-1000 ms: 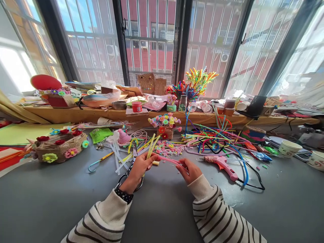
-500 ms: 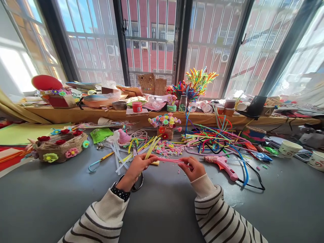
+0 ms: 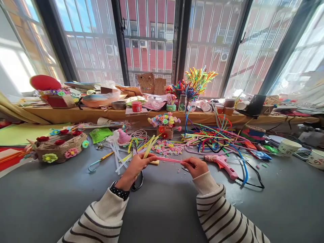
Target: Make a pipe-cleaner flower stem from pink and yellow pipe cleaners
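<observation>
Pink strand (image 3: 169, 160) is stretched nearly level between our two hands, above the grey tabletop (image 3: 162, 212). Our left hand (image 3: 136, 167) pinches one end between thumb and fingers, and we've got a bunch of pale yellow strips (image 3: 151, 146) in the same grip, fanning up and away from us. Our right hand (image 3: 196, 167) has the other end pinched at thumb and forefinger. Hands are apart, only the strand bridging them. Thin dark tip (image 3: 185, 169) pokes out below the right fingers; we can't tell what it belongs to or whether it's held. Scissors (image 3: 142, 179) are mostly hidden by our left hand: handle loop beside the wrist, blades past the knuckles. Left of them we have crossed translucent strips (image 3: 117, 158), then a yellow-and-blue stick (image 3: 102, 160) with a hooked near end, then a woven basket (image 3: 55, 152) with flowers on it. Pink hot glue gun (image 3: 224, 164) lies just right of our right hand, nozzle toward it, black cord (image 3: 253, 185) looping off right. Past our hands: pastel crumbs (image 3: 168, 148), a small pot (image 3: 164, 131) of flowers behind them, and a multicoloured strand tangle (image 3: 207, 136) right of that.
</observation>
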Available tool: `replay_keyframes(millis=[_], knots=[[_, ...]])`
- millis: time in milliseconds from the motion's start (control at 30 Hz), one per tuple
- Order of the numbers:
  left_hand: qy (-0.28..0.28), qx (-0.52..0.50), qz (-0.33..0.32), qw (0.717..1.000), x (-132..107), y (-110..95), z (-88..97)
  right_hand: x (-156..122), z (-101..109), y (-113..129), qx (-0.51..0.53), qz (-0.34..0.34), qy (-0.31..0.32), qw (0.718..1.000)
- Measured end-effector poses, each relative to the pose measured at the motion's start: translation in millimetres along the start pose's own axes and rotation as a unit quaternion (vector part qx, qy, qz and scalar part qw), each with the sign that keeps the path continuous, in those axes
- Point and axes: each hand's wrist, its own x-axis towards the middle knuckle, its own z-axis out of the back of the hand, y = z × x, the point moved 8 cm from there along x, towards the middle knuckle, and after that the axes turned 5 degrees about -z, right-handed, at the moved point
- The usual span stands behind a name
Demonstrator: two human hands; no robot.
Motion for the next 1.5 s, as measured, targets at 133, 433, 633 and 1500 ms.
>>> replay_keyframes(millis=[133,433,633,1500], knots=[[-0.013,-0.007,-0.004,1.000,1.3,-0.1,3.5,1.8,5.6,-1.4,-0.006,0.002,-0.012,1.000],[-0.061,-0.045,-0.003,0.997,5.7,5.5,17.9,3.0,13.0,-1.1,-0.047,0.030,-0.023,0.998],[-0.054,-0.045,0.005,0.997,3.9,4.0,15.8,0.2,15.5,4.7,-0.069,0.057,-0.031,0.996],[-0.058,-0.045,0.017,0.997,4.1,4.3,15.6,0.1,12.4,0.2,-0.056,0.031,-0.014,0.998]])
